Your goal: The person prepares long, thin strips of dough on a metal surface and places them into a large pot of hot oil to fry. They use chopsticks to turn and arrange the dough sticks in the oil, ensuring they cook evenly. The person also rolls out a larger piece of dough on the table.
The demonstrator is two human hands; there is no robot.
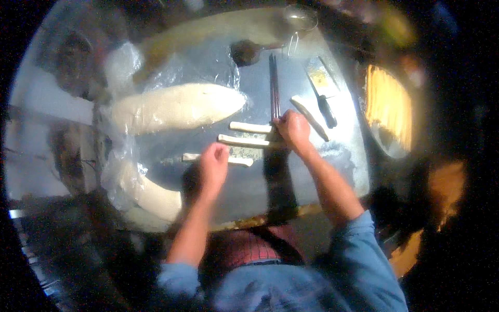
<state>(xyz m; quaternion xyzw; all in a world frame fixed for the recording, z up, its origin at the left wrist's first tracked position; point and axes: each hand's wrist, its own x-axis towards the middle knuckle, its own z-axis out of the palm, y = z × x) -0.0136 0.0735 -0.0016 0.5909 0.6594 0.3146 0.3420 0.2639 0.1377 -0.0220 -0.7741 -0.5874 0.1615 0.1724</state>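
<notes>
My left hand (213, 167), fingers curled, hovers over or touches a short dough strip (241, 161) that shows on both sides of it. Just beyond its fingertips lies the left end of a second dough strip (245, 141). Above that is a third strip (249, 127), roughly parallel. With bent fingers, my right hand (295, 130) is at the near ends of some thin dark sticks (275, 85), like chopsticks, and beside the right ends of two strips. Whether either hand grips anything is hidden by the fingers. Another dough strip (310, 117) slants to its right.
A large dough slab (179, 105) and a smaller piece (161, 197) lie partly under clear plastic wrap (124, 66) on the metal worktop (241, 195). A broad-bladed tool (323, 91) with a dark handle lies at right. Beyond the edge is a container of yellow-orange sticks (390, 109).
</notes>
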